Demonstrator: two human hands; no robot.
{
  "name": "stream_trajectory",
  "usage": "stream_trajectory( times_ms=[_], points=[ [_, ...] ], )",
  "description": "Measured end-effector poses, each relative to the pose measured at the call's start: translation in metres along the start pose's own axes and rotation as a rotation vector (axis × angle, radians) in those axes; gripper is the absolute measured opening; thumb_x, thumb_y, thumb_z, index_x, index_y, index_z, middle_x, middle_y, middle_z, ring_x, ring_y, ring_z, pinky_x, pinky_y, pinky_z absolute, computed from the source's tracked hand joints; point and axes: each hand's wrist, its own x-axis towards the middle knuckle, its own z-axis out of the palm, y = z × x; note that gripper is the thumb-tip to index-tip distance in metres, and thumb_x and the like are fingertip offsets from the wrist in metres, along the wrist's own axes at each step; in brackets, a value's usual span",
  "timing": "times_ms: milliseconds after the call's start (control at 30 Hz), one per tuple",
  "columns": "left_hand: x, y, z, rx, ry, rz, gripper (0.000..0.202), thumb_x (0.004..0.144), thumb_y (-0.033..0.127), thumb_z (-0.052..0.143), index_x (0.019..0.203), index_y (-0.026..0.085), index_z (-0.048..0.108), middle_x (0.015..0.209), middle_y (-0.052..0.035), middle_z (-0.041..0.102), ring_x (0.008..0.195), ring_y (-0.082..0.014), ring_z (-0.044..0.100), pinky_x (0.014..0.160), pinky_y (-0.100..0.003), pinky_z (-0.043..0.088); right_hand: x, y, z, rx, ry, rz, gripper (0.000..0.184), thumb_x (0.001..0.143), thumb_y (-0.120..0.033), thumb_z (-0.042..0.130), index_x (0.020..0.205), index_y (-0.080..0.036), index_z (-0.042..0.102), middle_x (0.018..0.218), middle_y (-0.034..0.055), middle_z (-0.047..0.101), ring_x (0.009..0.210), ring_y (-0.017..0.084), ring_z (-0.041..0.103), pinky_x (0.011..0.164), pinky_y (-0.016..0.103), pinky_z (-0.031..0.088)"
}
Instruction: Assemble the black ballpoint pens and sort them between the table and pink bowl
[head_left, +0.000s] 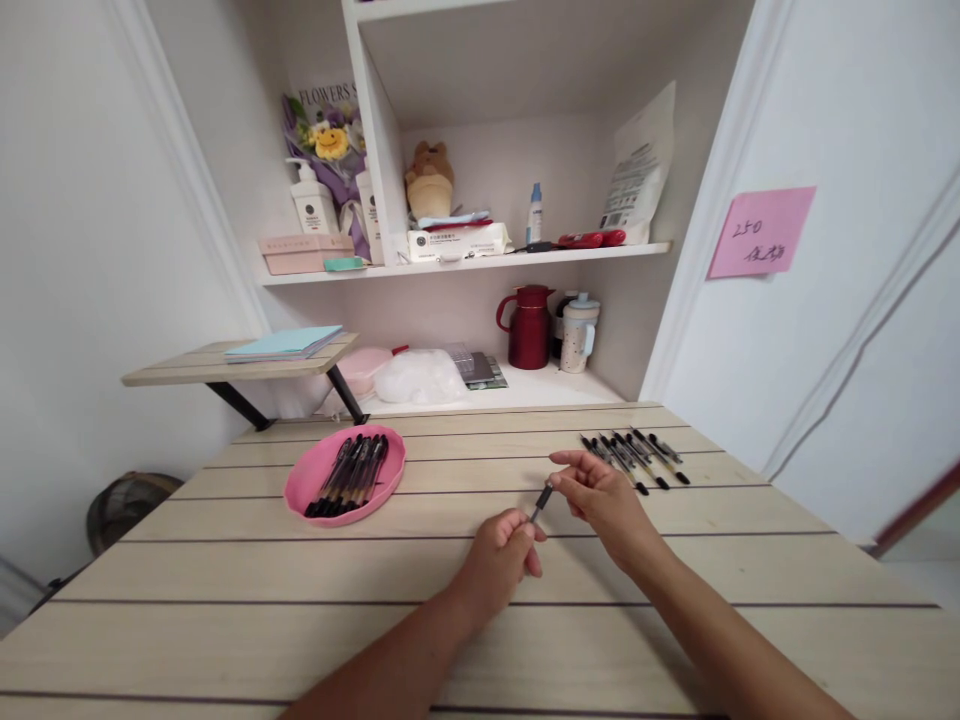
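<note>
My left hand (496,560) is closed around the lower part of a pen (544,496), whose black upper part points up and to the right above the table. At that upper end, my right hand (602,502) pinches the pen between thumb and finger, its index finger stretched out to the left. The part inside my left hand is hidden. Several black-ended pens (634,458) lie side by side on the table beyond my right hand. Off to the left, a pink scalloped plate (295,482) holds several capped black pens (352,474).
The slatted wooden table (375,640) carries a small raised shelf (187,365) with coloured paper (285,342) at back left. Behind stand a red jug (529,328), a pale cup (578,335) and a white plastic bag (420,378). A pink note (762,232) hangs at right.
</note>
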Motion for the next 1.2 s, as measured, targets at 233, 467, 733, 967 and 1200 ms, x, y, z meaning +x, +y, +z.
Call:
stream_trajectory(
  times_ms=[233,467,733,967,1200],
  points=[
    [-0.002,0.001,0.0,-0.025,-0.013,0.006,0.019,0.076,0.032,0.046,0.079,0.015,0.053,0.049,0.0037,0.05,0.037,-0.0035,0.023,0.042,-0.02,0.014,-0.005,-0.004,0.002,0.094,-0.038,0.094,0.047,0.06,-0.044,0.068,0.096,-0.017,0.056,0.056,-0.0058,0.048,0.04,0.005,0.035,0.039,0.021,0.022],
    [-0.002,0.001,0.0,0.005,-0.014,0.018,0.018,0.078,0.031,0.042,0.078,0.015,0.052,0.048,0.0033,0.05,0.035,-0.0031,0.023,0.041,-0.019,0.015,-0.009,-0.002,-0.003,0.187,-0.155,0.183,0.038,0.059,-0.043,0.069,0.084,-0.015,0.063,0.053,-0.0041,0.048,0.044,0.005,0.034,0.041,0.02,0.02],
    [-0.001,0.0,-0.002,0.029,-0.035,0.027,0.019,0.078,0.03,0.041,0.08,0.015,0.052,0.049,0.0031,0.052,0.035,-0.0033,0.024,0.041,-0.019,0.016,-0.011,0.003,0.002,0.218,-0.146,0.212,0.03,0.064,-0.043,0.066,0.069,-0.016,0.054,0.048,-0.0053,0.045,0.041,0.004,0.03,0.041,0.02,0.017],
    [-0.002,0.001,-0.001,0.009,-0.028,0.024,0.021,0.077,0.034,0.044,0.079,0.015,0.052,0.049,0.0028,0.051,0.036,-0.0032,0.023,0.041,-0.019,0.014,-0.01,0.005,-0.001,0.307,-0.157,0.197,0.031,0.058,-0.036,0.073,0.076,-0.015,0.06,0.049,-0.0063,0.042,0.042,0.004,0.028,0.04,0.02,0.016],
    [-0.003,0.0,-0.002,0.03,-0.04,0.035,0.026,0.077,0.038,0.045,0.081,0.014,0.052,0.051,0.0034,0.051,0.038,-0.0032,0.025,0.042,-0.018,0.016,-0.012,0.006,0.001,0.343,-0.229,0.204,0.031,0.062,-0.037,0.07,0.083,-0.017,0.061,0.068,0.0013,0.058,0.043,0.004,0.032,0.039,0.021,0.016]
  ],
)
